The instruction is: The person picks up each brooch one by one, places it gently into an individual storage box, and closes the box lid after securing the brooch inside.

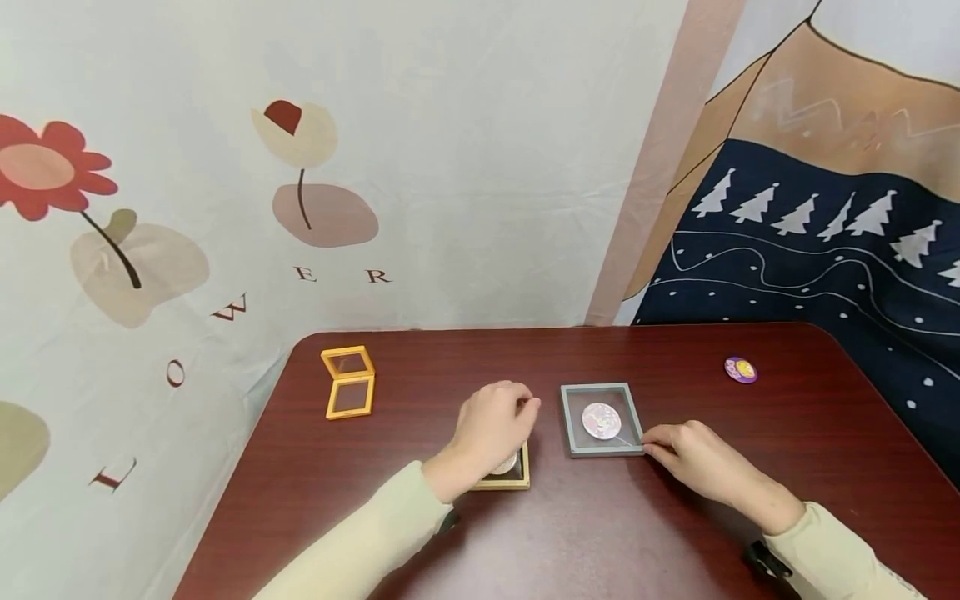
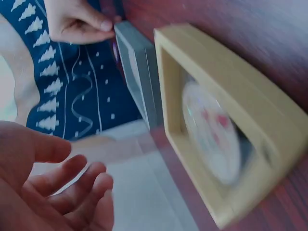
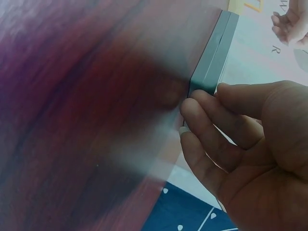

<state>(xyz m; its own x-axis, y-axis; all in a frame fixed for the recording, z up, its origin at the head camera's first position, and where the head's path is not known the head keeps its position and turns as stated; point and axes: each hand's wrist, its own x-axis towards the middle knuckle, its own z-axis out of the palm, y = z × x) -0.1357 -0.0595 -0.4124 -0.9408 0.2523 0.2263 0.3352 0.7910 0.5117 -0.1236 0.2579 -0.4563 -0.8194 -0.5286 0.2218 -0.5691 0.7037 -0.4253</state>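
With our right hand (image 1: 701, 462) we are pinching the near right corner of the grey frame (image 1: 606, 452); our left hand (image 1: 491, 425) is hovering, fingers relaxed, holding nothing, over the cream frame (image 2: 226, 72) to the left.

The place looked screened off, its exact kind unclear: white flower-printed cloth (image 1: 480, 167) hung far and left, navy tree-printed cloth (image 1: 806, 262) far right, behind a glossy red-brown wood-grain tabletop (image 1: 585, 525).
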